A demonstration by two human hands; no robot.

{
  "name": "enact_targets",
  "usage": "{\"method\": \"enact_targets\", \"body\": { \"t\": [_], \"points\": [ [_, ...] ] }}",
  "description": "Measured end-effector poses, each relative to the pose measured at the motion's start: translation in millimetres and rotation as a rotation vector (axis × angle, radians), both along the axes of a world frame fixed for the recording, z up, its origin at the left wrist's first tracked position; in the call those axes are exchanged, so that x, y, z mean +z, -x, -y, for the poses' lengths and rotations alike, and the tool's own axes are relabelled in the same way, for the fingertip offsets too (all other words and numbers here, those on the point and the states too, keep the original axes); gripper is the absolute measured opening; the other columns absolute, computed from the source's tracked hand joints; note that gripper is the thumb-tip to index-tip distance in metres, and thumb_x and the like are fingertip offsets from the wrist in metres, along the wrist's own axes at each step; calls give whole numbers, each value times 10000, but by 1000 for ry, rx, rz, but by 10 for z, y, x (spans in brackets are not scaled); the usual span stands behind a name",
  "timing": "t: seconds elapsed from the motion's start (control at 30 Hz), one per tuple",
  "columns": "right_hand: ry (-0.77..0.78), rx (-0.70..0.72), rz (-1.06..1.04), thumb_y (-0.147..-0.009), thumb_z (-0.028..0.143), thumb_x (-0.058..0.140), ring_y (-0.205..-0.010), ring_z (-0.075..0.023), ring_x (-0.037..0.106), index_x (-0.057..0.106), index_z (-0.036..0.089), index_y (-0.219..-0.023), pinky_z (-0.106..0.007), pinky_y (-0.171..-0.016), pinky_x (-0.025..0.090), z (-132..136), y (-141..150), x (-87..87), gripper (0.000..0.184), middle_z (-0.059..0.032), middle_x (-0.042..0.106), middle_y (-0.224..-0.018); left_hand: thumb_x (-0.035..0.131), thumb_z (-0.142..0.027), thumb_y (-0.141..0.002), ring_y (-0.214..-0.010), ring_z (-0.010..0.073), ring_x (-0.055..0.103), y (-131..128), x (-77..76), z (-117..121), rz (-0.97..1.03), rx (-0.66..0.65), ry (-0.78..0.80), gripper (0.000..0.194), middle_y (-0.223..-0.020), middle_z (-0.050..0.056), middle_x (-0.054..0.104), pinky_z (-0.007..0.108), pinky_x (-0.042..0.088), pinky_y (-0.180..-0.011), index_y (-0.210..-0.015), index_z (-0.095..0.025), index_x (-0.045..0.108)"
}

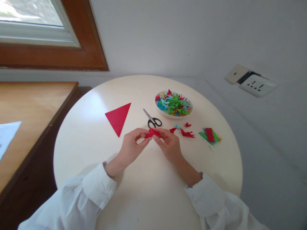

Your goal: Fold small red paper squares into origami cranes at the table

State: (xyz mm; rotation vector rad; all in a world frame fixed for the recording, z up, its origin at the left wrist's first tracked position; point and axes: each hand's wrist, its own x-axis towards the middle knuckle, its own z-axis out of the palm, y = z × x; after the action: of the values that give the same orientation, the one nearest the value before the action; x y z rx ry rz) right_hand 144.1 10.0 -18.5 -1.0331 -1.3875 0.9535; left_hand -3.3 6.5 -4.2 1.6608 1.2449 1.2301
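Note:
My left hand [132,146] and my right hand [168,142] meet over the middle of a round cream table [96,150]. Both pinch one small folded piece of red paper [151,133] between their fingertips. A red paper triangle [118,117] lies flat to the left of the hands. Black-handled scissors [152,119] lie just beyond them, closed. A few small folded paper figures [187,133], red and one pale blue, sit to the right of my right hand.
A white bowl [174,115] heaped with several small coloured paper figures stands behind the scissors. Green and red paper strips [210,135] lie at the right. A wooden desk [31,108] adjoins the table's left side. A wall socket [257,85] is on the right wall.

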Motion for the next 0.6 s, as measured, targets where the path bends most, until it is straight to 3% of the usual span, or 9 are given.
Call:
{"method": "enact_targets", "body": {
  "t": [0.6],
  "points": [
    [1, 31, 43, -732, 230, 624, -818, -164, 621, 649, 222, -900, -300, -708, 500, -3, 19, 8, 171, -45, 679, -902, 545, -223, -785, -719, 139, 616, 0, -7, 15, -82, 10, -93, 125, -792, 70, 670, 245, 509, -672, -830, -145, 631]
  ]
}}
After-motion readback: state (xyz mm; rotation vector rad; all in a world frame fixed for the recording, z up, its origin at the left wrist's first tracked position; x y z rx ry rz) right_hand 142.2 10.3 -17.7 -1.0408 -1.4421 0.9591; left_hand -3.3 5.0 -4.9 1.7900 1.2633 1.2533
